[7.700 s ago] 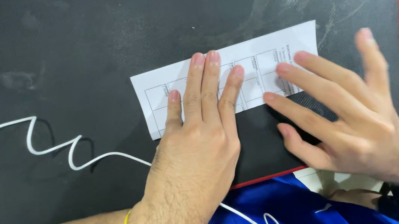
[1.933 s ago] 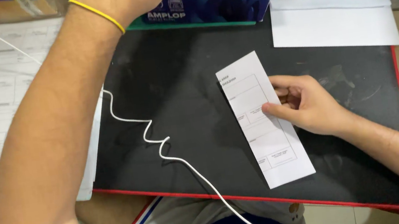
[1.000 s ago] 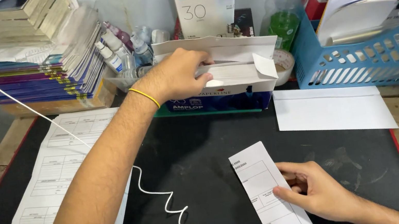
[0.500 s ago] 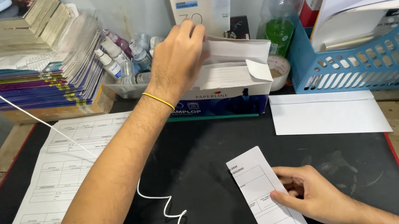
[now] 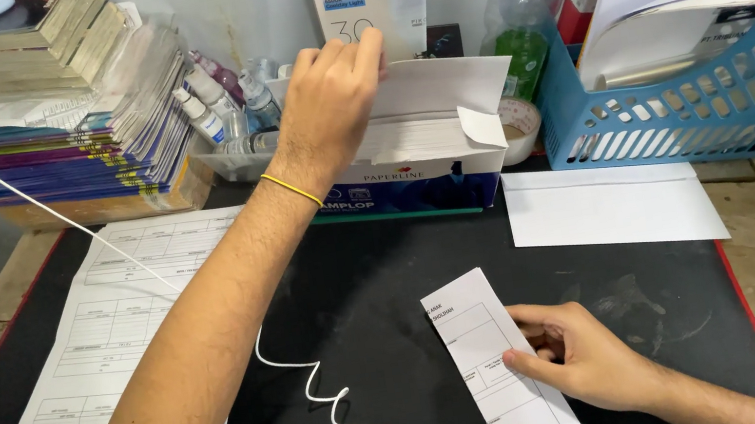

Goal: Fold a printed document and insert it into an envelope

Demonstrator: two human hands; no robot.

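Note:
My left hand [image 5: 329, 91] reaches far forward and grips a white envelope [image 5: 444, 86] that is partly lifted out of an open box of envelopes [image 5: 412, 178]. A yellow band circles that wrist. My right hand [image 5: 581, 361] rests on the black mat [image 5: 361, 303] near the front edge, its thumb and fingers pinching the right side of a folded printed form [image 5: 503, 371] that lies flat on the mat.
A loose white envelope [image 5: 608, 204] lies right of the box. A blue basket [image 5: 677, 101] with papers stands at the back right. Stacked books [image 5: 61, 128], small bottles [image 5: 225, 105] and a plastic bottle [image 5: 523, 24] line the back. Printed sheets [image 5: 102, 349] lie left; a white cable [image 5: 315, 398] crosses the mat.
My hands stopped pressing the form flat. The left hand went up to the envelope box and now lifts one envelope out; the right hand keeps hold of the folded form.

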